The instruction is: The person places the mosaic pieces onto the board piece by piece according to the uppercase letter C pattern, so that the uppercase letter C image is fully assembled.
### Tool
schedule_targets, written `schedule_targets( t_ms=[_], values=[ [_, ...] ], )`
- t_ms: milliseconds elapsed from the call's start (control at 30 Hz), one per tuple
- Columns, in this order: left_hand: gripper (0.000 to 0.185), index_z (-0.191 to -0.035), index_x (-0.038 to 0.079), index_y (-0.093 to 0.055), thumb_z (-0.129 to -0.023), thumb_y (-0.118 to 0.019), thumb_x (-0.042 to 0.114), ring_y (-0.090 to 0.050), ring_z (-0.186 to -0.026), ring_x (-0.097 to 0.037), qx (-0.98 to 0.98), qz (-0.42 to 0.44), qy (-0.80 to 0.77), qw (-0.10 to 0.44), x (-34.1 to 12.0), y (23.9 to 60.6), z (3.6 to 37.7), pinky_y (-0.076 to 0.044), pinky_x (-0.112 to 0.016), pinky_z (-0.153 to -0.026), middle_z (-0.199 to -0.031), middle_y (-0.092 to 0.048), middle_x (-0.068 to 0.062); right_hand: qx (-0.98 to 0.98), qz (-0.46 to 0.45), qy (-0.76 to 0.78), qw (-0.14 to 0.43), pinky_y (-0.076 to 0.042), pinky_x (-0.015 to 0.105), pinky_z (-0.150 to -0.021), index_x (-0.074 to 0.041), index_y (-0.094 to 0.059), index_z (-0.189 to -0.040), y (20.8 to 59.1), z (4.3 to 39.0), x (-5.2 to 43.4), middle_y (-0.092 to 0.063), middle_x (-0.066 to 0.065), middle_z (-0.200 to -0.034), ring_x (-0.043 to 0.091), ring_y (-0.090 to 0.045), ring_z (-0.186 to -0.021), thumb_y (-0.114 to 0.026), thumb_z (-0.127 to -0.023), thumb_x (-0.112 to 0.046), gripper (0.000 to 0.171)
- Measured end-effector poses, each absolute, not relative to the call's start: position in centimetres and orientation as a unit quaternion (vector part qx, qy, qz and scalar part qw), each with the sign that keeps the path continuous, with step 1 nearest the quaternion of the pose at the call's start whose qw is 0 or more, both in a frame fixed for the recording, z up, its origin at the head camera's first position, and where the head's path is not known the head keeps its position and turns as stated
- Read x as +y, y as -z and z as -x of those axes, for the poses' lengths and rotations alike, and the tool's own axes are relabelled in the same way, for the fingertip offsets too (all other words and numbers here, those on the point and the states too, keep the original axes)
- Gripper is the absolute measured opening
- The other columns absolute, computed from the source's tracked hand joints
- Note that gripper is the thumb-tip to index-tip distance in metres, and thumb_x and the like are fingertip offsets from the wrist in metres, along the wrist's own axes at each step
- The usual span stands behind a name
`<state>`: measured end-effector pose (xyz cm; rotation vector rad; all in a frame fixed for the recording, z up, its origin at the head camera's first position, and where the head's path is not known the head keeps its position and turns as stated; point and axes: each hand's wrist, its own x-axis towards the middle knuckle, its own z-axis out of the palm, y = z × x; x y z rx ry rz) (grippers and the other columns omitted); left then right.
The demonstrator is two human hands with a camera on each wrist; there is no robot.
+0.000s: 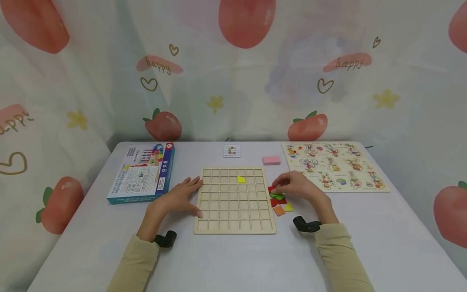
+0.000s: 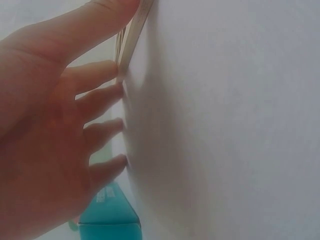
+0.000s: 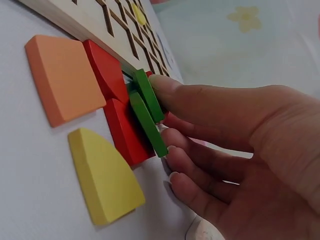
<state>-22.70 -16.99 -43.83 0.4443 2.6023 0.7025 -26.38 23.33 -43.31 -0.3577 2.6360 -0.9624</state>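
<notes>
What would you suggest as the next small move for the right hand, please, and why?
I would probably lift the red piece over the wooden grid board: the right hand seems to pinch it, the left hand touches the board's left edge, and only one cell holds anything, a yellow piece.

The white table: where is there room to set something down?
In the head view, it's bare between the sleeves, below the wooden grid board, and right of the right sleeve, below the animal puzzle board. Crowded: the grid board's right edge, with coloured pieces and the right hand.
</notes>
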Motion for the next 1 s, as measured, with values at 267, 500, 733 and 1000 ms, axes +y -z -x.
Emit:
schedule_targets(
  t_ms=[267, 500, 733, 1000],
  values=[
    [0.108, -0.163, 0.011, -0.030, -0.077, -0.090, 0.039, -0.007, -0.159, -0.042, 0.934, -0.158, -0.253, 0.199, -16.99, 43.79, 22.50, -0.011, -0.066, -0.126, -0.172, -0.019, -0.011, 0.923, 0.134, 0.331, 0.145, -0.049, 0.028, -0.074, -0.003, -0.072, -0.104, 43.34, 26.23, 22.99, -0.069, 0.006, -0.091, 0.019, -0.058, -0.084, -0.083, -0.088, -0.024, 0.029],
    [0.108, -0.163, 0.012, -0.031, -0.077, -0.090, 0.041, -0.007, -0.159, -0.042, 0.934, -0.159, -0.253, 0.198, -16.94, 43.64, 22.40, -0.013, -0.067, -0.125, -0.172, -0.019, -0.010, 0.922, 0.128, 0.338, 0.139, -0.052, 0.031, -0.080, -0.003, -0.069, -0.108, 43.48, 26.37, 23.09, -0.070, 0.008, -0.098, 0.020, -0.060, -0.088, -0.079, -0.090, -0.017, 0.025],
    [0.107, -0.163, 0.013, -0.031, -0.077, -0.090, 0.039, -0.007, -0.160, -0.041, 0.932, -0.160, -0.259, 0.198, -16.99, 43.56, 22.34, -0.013, -0.066, -0.125, -0.173, -0.019, -0.009, 0.916, 0.125, 0.360, 0.124, -0.052, 0.031, -0.077, -0.005, -0.070, -0.111, 43.57, 26.38, 23.21, -0.069, 0.008, -0.094, 0.021, -0.061, -0.086, -0.077, -0.092, -0.016, 0.023],
    [0.106, -0.162, 0.013, -0.032, -0.077, -0.090, 0.037, -0.007, -0.160, -0.042, 0.931, -0.158, -0.264, 0.197, -16.98, 43.51, 22.31, -0.013, -0.067, -0.125, -0.172, -0.020, -0.009, 0.909, 0.128, 0.380, 0.108, -0.054, 0.031, -0.075, -0.003, -0.069, -0.117, 43.82, 26.54, 23.05, -0.073, 0.013, -0.101, 0.021, -0.064, -0.086, -0.072, -0.095, -0.012, 0.024]
  ],
)
